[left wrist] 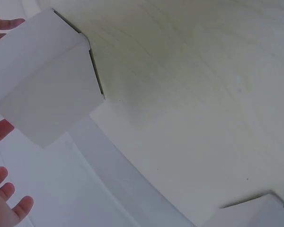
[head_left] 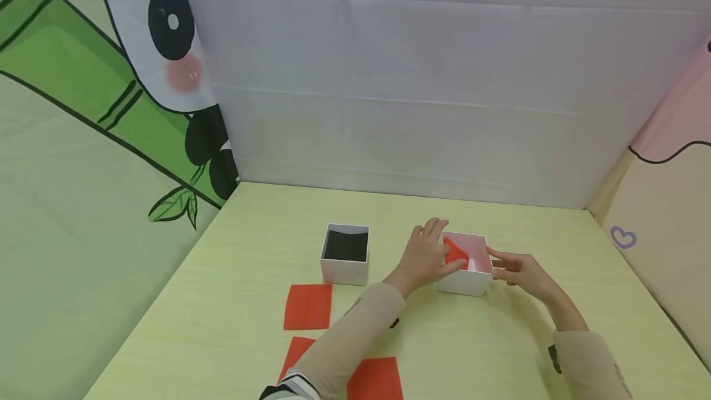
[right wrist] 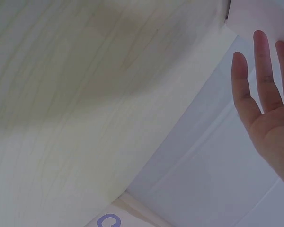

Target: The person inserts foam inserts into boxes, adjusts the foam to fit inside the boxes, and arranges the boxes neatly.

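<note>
So we've got our left hand, fingers spread, by the right-hand white box with a red sheet inside, and our right hand, fingers also apart, touching its right side.

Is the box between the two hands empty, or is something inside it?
Not empty: the head view shows a red piece inside the white box, near the left hand.

The pale wood-grain tabletop supports a left white box, a right white box and flat red sheets.
</note>
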A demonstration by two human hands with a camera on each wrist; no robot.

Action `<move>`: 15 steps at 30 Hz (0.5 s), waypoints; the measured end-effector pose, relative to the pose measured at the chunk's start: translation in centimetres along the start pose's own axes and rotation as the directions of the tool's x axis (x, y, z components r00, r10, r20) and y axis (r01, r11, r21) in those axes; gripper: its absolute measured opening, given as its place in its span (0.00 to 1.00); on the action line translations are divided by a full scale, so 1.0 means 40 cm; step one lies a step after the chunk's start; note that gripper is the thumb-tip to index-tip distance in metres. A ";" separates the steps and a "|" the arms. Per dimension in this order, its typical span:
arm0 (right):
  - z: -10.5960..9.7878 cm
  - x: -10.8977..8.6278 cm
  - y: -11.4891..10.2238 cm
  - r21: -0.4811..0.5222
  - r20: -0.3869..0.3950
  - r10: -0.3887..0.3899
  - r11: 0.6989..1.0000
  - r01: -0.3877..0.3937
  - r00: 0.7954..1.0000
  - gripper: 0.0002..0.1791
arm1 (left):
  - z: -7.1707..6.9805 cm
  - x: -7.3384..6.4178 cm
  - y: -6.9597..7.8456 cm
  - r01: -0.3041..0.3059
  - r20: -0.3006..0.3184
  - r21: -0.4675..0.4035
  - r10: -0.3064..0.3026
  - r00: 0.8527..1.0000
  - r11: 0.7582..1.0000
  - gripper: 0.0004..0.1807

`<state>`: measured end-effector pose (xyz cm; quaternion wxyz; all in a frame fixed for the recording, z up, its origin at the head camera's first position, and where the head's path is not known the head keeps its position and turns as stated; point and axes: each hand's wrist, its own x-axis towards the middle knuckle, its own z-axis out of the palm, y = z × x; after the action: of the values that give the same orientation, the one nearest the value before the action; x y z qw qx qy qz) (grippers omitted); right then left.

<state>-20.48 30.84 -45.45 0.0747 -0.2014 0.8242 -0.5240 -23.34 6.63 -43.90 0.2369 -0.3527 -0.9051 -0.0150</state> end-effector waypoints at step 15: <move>0.003 -0.004 -0.001 -0.017 -0.011 0.004 1.000 -0.004 1.000 0.29 | 0.014 0.016 0.038 -0.064 0.173 0.230 0.024 0.985 0.971 0.31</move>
<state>-20.29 30.80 -45.46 0.0694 -0.1973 0.8295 -0.5179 -23.02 8.28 -44.30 0.1997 -0.3424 -0.9092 0.1274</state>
